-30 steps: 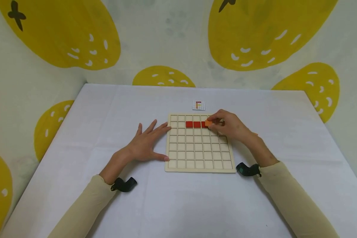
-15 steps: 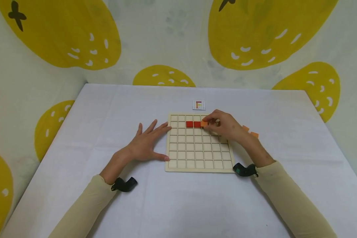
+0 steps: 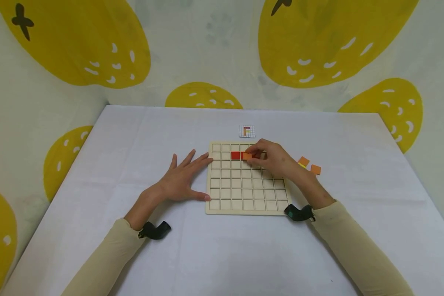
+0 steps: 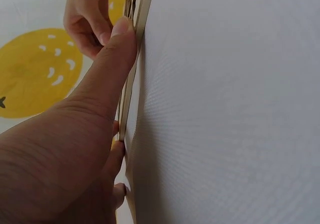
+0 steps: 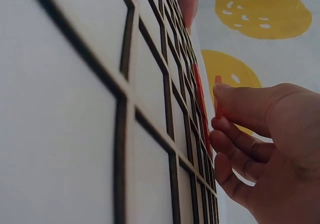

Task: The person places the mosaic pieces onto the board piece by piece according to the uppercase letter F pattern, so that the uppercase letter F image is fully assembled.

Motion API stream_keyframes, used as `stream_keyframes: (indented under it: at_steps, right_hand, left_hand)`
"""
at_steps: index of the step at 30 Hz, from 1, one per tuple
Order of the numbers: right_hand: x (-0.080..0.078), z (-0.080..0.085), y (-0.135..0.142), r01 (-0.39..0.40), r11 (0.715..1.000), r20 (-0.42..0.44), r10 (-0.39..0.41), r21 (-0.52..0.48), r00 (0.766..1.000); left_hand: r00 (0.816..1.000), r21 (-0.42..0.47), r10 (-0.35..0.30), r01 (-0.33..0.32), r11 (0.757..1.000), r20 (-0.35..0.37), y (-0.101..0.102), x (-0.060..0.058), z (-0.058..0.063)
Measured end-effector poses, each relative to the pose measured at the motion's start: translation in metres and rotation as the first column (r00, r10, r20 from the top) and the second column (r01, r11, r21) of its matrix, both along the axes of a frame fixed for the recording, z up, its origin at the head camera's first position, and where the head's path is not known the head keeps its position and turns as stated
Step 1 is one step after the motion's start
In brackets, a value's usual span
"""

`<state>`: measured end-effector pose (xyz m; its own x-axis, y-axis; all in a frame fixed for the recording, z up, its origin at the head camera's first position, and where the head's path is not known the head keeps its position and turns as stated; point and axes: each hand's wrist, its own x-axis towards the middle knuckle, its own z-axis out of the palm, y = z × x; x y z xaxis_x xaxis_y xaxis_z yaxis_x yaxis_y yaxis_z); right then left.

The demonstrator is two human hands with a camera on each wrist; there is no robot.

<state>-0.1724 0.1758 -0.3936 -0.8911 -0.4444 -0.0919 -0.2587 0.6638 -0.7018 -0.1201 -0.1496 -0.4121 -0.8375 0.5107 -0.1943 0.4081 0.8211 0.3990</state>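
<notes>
Between thumb and fingertips, my right hand (image 3: 279,159) pinches an orange square tile (image 3: 247,156). In the right wrist view the tile (image 5: 218,96) is seen edge-on, held just off the surface of the wooden grid board (image 3: 237,183). Red square tiles (image 3: 235,155) lie in a row in the board's second row from the top; the orange tile and right hand partly cover them. With fingers spread and straight, my left hand (image 3: 181,179) touches the board's left edge. Its thumb (image 4: 122,29) lies against that edge in the left wrist view.
A small card (image 3: 247,131) printed with a coloured grid pattern lies behind the board. Loose orange tiles (image 3: 315,169) and a yellow tile (image 3: 302,165) lie right of the board, partly behind the right forearm. White cloth (image 3: 222,255) covers the table.
My right hand has moved left along the row of red tiles with the orange tile. More of the loose tiles at the right now show. The left hand has stayed put.
</notes>
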Motion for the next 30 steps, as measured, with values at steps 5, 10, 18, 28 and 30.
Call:
stream_keyframes:
  at_steps: [5,10,18,28,30]
  right_hand:
    - [0.001,-0.001,-0.005,-0.002,1.0,0.015,0.002,-0.004,1.0]
    - [0.002,-0.001,-0.011,-0.011,1.0,0.015,0.011,-0.002,1.0]
    - [0.002,0.001,-0.019,-0.018,1.0,0.027,0.018,0.01,0.999]
    - [0.003,-0.001,-0.026,-0.048,0.998,0.014,0.048,0.041,0.999]
    - [0.003,-0.001,-0.027,-0.05,0.998,0.011,0.05,0.046,0.999]
  left_hand:
    - [1.0,0.002,0.001,-0.001,1.0,-0.002,0.001,0.0,0.0]
    - [1.0,-0.008,0.006,-0.006,1.0,0.003,0.001,0.001,0.0]
    - [1.0,0.002,0.002,-0.002,1.0,0.002,0.002,0.0,0.001]
    - [1.0,0.014,0.003,-0.003,1.0,0.007,0.001,0.0,0.001]
    - [1.0,0.014,0.003,-0.003,1.0,0.009,0.001,-0.001,0.001]
